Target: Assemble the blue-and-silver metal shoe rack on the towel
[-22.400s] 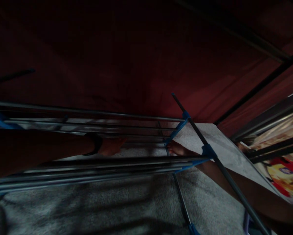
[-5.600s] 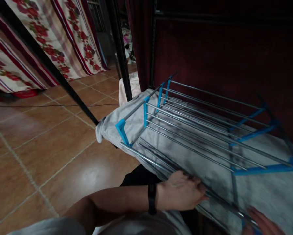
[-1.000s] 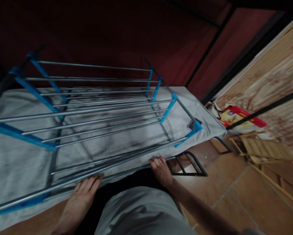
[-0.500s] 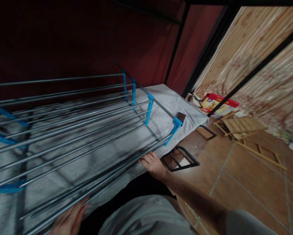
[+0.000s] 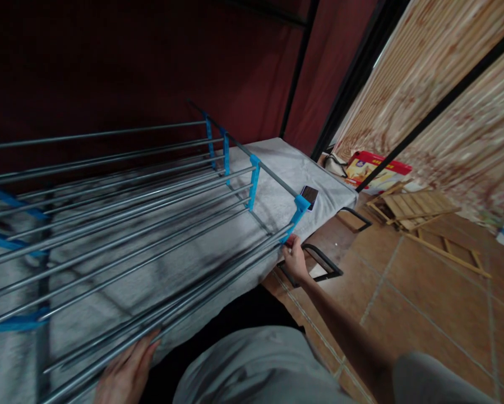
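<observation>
Right hand point(image 5: 294, 259): out at the blue bracket point(image 5: 297, 217) now, farther along the front rods point(image 5: 184, 304) than half a second ago; your fingers are bent, exact hold hidden.
Blue bracket: your work now seems to centre here.
Left hand point(image 5: 126, 369): curled against the front rods, much as before; can't tell how tightly.
Rack point(image 5: 254, 180): on the pale cloth point(image 5: 283, 160) before you.
</observation>
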Demonstrator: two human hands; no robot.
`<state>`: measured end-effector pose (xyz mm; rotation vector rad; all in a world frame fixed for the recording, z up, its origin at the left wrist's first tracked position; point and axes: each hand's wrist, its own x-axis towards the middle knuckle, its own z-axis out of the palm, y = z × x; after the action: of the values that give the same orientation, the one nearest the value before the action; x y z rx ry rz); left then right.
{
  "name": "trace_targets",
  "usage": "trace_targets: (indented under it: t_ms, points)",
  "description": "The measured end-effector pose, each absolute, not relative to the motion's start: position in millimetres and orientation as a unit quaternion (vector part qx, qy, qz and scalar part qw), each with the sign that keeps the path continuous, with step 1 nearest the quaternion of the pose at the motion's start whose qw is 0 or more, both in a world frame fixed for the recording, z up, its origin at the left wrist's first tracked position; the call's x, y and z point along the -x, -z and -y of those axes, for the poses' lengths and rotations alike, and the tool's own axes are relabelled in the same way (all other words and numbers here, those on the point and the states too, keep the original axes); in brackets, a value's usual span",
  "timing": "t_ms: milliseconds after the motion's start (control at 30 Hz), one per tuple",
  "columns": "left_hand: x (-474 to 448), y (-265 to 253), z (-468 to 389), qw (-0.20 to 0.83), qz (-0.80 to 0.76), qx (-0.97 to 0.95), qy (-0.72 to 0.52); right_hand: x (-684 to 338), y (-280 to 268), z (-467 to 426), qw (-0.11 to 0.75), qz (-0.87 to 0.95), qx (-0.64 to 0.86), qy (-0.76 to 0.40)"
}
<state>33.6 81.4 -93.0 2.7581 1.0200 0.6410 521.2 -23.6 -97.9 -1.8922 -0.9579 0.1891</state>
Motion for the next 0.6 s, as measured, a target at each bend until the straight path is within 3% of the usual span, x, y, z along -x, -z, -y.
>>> trace_targets:
  t_ms: [600]
  points:
    - [-38.3, 73.9, -66.0, -0.035, -0.368, -0.914, -0.166, -532.3, 93.7, 18.7, 0.428, 0.409, 0.802, -0.077]
